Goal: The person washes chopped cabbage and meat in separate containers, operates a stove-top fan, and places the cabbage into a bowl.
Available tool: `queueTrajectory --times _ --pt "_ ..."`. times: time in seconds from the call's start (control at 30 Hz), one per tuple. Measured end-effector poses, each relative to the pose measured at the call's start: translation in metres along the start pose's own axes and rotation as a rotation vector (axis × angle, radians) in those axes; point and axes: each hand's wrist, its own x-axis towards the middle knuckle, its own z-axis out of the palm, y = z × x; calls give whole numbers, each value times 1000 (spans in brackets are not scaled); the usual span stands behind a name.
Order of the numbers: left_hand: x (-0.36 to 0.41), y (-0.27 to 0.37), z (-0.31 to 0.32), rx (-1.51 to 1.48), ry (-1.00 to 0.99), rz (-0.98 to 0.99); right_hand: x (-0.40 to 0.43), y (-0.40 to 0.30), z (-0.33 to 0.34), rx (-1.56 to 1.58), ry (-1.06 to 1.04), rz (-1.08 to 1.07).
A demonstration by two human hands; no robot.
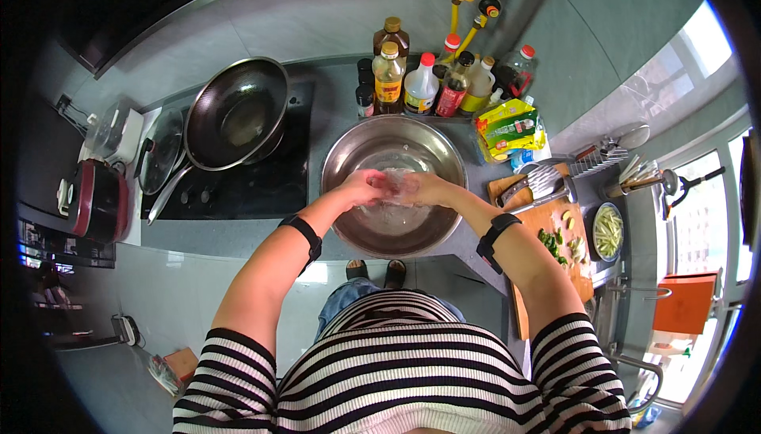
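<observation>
In front of me a wide stainless steel basin (389, 244) stands on the counter. My left hand (364, 188) and my right hand (421, 189) meet above its middle. Between them is a translucent, whitish thing (397, 175), possibly thin plastic; motion blur hides its exact form. The fingers of both hands curl around it, and those of my right hand are partly hidden. Something wet or glassy shines on the basin's bottom beneath them.
Left stands a wok (238, 119) on a black cooktop (250, 199), beside a glass lid (163, 154). Several sauce bottles (421, 86) line the wall. To the right, a cutting board (523, 303) bears a cleaver (544, 181) and chopped greens, near a bowl of pale strips (608, 232).
</observation>
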Motion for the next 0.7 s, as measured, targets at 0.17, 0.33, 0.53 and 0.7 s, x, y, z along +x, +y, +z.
queueTrajectory --times 0.17,0.33,0.53,0.7 --pt "30 -24 3 152 153 47 5 -11 3 -436 168 21" --pt "49 -14 10 566 238 -70 27 0 14 -591 297 32" --pt "45 -9 9 725 194 -6 24 -1 11 -194 242 239" --pt "52 -29 -4 494 126 226 31 -5 6 -474 348 -14"
